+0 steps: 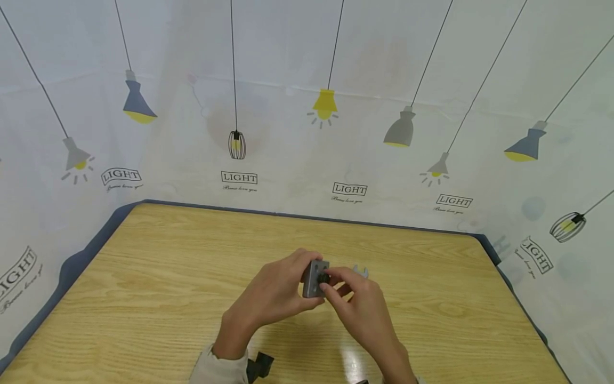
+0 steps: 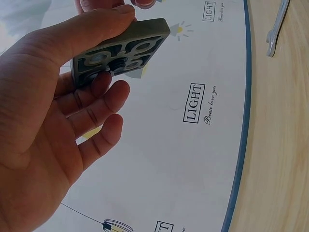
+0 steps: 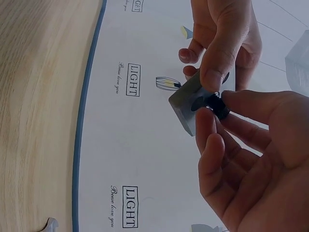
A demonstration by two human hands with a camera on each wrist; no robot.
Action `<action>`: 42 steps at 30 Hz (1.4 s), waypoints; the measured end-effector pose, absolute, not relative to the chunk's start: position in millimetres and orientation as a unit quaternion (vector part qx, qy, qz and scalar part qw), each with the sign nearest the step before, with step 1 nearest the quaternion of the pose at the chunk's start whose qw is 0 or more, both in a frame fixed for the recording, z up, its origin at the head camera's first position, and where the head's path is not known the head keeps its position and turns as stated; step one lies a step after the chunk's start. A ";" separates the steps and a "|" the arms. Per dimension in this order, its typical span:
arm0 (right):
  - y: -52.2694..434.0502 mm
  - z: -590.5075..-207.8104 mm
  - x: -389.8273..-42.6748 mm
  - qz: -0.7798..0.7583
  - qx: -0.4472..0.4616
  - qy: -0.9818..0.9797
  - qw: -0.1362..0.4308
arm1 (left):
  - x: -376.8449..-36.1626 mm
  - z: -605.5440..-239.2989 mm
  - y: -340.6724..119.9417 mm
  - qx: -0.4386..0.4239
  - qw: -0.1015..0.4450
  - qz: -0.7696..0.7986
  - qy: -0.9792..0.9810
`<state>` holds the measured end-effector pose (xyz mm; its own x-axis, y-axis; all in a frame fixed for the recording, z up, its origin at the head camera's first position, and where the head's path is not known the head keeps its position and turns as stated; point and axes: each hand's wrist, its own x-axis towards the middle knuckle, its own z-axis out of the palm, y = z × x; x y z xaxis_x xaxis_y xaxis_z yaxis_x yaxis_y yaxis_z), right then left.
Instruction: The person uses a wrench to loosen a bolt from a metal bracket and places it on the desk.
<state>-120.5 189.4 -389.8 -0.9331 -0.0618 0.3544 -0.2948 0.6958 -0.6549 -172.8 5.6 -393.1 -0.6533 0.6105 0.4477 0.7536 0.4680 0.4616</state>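
A grey rectangular block (image 1: pixel 310 285) with several round holes is held up above the table by my left hand (image 1: pixel 268 293), its thumb and fingers gripping the edges. The block's other face (image 2: pixel 145 31), in the left wrist view, has recessed rings and a dark round piece in the middle. My right hand (image 1: pixel 366 306) pinches a short black bolt-like part (image 3: pixel 219 107) between thumb and fingertips, against the block's face. How far that part sits in its hole is hidden by the fingers. A grey open-ended wrench (image 1: pixel 361 271) lies on the table just beyond the right hand.
The light wood table (image 1: pixel 168 256) has a dark blue edge along its back and sides. White sheeting (image 1: pixel 288 64) printed with lamps stands around it. A small black object (image 1: pixel 261 367) shows beside the left sleeve.
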 end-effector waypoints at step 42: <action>192.0 -388.7 -121.7 0.401 0.041 -0.906 0.128 | -171.0 -391.6 6.2 -0.397 0.102 -0.317 -0.855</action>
